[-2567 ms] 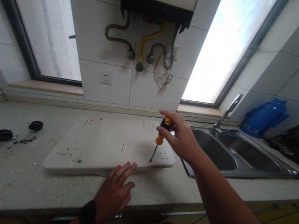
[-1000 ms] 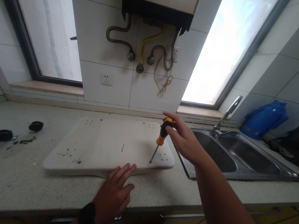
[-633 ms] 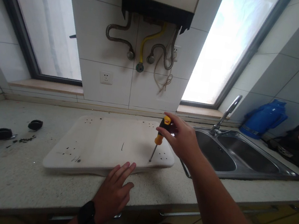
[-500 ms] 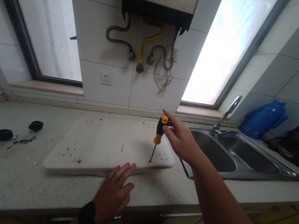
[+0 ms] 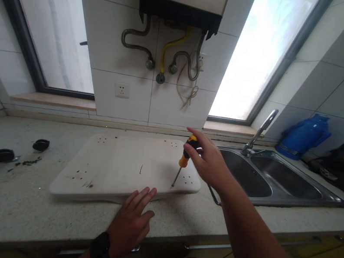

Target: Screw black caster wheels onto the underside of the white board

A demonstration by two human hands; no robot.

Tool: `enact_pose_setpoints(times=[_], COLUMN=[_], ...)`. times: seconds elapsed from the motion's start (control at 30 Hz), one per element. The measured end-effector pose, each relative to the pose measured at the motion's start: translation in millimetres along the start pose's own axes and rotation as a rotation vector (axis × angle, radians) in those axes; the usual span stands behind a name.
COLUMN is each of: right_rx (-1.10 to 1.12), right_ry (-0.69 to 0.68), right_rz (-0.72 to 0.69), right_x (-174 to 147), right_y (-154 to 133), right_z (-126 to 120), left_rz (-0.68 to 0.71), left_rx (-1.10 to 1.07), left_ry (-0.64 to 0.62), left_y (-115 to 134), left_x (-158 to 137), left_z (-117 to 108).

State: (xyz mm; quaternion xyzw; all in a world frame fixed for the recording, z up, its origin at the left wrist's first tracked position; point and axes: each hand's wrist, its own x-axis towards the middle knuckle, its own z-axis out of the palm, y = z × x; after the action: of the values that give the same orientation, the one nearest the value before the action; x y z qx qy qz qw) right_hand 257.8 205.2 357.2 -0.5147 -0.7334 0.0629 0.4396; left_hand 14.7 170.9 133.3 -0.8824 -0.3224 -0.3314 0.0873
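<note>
Reference for clock positions: centre of the panel, 12 o'clock toward the wall. The rectangular off-white panel with rounded corners (image 5: 126,165) lies flat on the speckled pale stone tabletop (image 5: 23,205). Groups of small holes mark its corner areas; a short dark line is drawn near its centre.

The right hand (image 5: 209,155), at 2 o'clock, holds the black-and-yellow-handled screwdriver with a slim metal shaft (image 5: 183,161). Its thumb and fingers are clamped on the handle, one finger reaching over the butt end. The screwdriver stands slightly tilted, handle toward 1 o'clock of its tip. The tip meets the panel at about 4 o'clock, near the close edge; its exact seating is too small to tell.

The left hand (image 5: 133,215), at 6 o'clock, rests its fingertips on the near edge of the panel. The fingers are extended side by side, thumb apart. A black wristwatch with a dark face (image 5: 101,247) is on that wrist.

At 9 o'clock, well apart from the panel, lie four round black parts with metal plates (image 5: 3,156) and a scatter of small dark pieces (image 5: 29,162). At 3 o'clock is the double-basin stainless steel sink (image 5: 286,176).
</note>
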Motion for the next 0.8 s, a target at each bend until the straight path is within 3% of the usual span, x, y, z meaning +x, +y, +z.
enact_pose_setpoints(times=[0.17, 0.3, 0.4, 0.53, 0.8], right_rx=[0.248, 0.067, -0.107, -0.145, -0.05], right_ry=[-0.239, -0.044, 0.121, 0.125, 0.194], right_rz=[-0.043, 0.001, -0.054, -0.075, -0.023], right_x=[6, 5, 3, 0, -9], right_y=[0, 1, 4, 11, 18], right_z=[-15, -2, 13, 24, 22], left_rz=[-0.01, -0.013, -0.005, 0.033, 0.018], left_rx=[-0.006, -0.003, 0.01, 0.025, 0.029], left_ry=[-0.004, -0.026, -0.026, -0.04, -0.044], left_y=[0, 0, 0, 1, 3], left_x=[1, 1, 1, 2, 3], left_z=[-1, -1, 1, 2, 3])
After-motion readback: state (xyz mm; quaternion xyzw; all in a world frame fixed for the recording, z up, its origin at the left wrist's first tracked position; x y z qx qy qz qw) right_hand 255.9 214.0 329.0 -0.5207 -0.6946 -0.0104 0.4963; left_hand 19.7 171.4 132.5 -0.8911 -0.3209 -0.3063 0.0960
